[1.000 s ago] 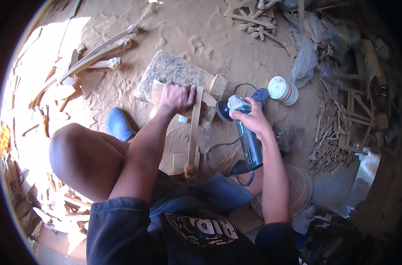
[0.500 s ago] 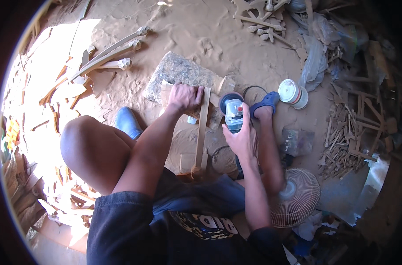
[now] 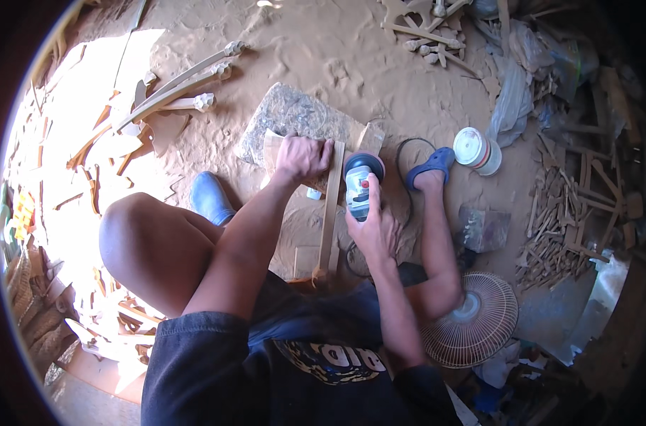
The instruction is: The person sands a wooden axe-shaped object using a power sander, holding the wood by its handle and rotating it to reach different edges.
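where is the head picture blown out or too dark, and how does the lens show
Head view: glare washes out the ground at left; head view: the corners fall to black beyond a curved fisheye rim; head view: the left hand, right hand and power tool sit in softer shade.

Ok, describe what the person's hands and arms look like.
The left hand and right hand are bare, with no gloves or watch visible. The left sleeve is short, dark and hemmed; the right sleeve is dark and short too. No print shows on either.
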The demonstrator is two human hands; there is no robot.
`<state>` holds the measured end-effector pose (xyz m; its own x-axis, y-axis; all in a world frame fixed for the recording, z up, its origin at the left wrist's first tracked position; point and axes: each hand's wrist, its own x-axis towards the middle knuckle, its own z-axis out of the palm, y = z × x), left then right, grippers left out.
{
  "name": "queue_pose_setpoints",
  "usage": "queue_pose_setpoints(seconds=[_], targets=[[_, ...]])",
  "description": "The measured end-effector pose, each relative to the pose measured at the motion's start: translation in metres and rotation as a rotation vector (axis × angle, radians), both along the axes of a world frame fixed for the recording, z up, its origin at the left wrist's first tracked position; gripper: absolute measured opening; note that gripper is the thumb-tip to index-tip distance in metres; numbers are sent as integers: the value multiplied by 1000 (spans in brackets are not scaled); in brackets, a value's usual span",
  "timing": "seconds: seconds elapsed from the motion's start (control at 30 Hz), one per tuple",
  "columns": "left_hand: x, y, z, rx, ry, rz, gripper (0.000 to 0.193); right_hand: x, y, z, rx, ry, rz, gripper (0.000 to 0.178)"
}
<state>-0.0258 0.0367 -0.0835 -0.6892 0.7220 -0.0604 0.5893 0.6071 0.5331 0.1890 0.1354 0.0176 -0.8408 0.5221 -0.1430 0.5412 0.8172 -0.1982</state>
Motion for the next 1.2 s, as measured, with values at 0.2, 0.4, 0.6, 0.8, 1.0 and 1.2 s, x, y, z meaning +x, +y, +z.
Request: queue_pose_setpoints(seconds=[0.2,0.4,0.6,0.8,1.0,1.2], targets=[[-2,-3,3,-26,-36,14,52,-3,-8,0,33,-69,16,103],[0,-1,2,4,36,-1,55,-6,-21,6,58,-179,-71,106],[1,1,-1,-33,5,-4,56,3,-22,10,65,-199,-120,107],[0,4,-6,-68,10,-3,56,32,-10,4,81,-39,-135,101],[-1,4,-3,-63,29,8,56,44,4,-9,41,212,-143,95],[2,6,-3,-34,54,27,57,40,10,-30,-13,199,-65,103]])
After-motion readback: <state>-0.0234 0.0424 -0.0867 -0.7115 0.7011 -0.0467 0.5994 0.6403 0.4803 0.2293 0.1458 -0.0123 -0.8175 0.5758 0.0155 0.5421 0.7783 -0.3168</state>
